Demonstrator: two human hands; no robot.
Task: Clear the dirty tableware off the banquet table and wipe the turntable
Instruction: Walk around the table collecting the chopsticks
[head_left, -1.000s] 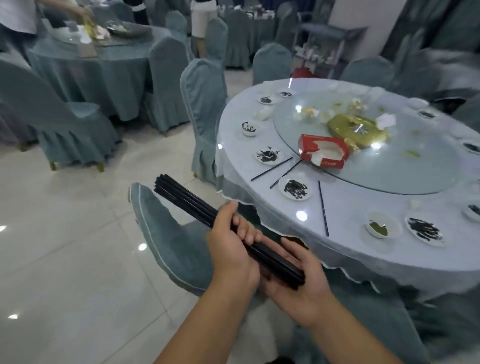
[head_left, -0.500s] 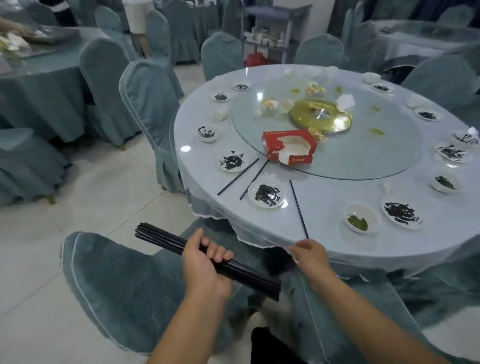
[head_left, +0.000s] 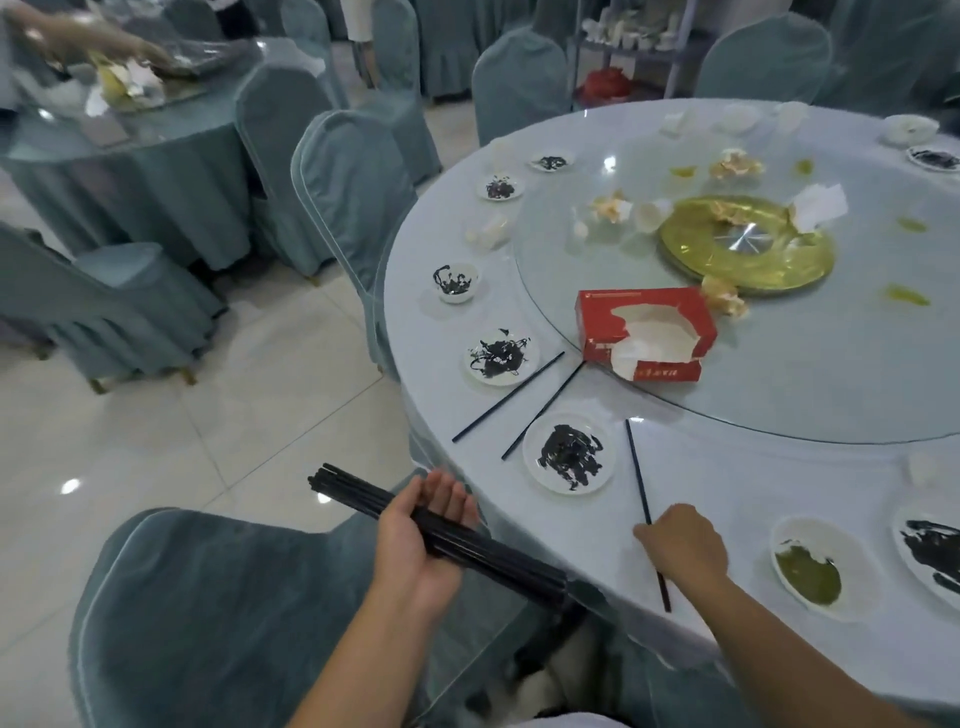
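My left hand (head_left: 415, 540) lies palm up below the table's edge, fingers stretched out, and a bundle of black chopsticks (head_left: 363, 493) rests across its palm. On the round banquet table (head_left: 727, 467) my right hand (head_left: 680, 545) pinches a single black chopstick (head_left: 636, 462) that lies near the front edge. Two more loose chopsticks (head_left: 509, 397) lie between a sauce-smeared plate (head_left: 501, 356) and another dirty plate (head_left: 569, 452). The glass turntable (head_left: 779, 374) carries a torn red tissue box (head_left: 647, 332), a gold plate (head_left: 745, 244), crumpled napkins and green smears.
A bowl with green sauce (head_left: 808, 566) and a smeared plate (head_left: 930, 551) sit to the right of my right hand. A dirty small bowl (head_left: 456, 280) and more small plates ring the far left rim. Covered chairs (head_left: 208, 597) stand under my left arm and at the table's left (head_left: 353, 171).
My right hand has left the bundle, reached onto the table and closed on the single chopstick. My left hand's fingers have opened out under the bundle. The view has moved closer to the table.
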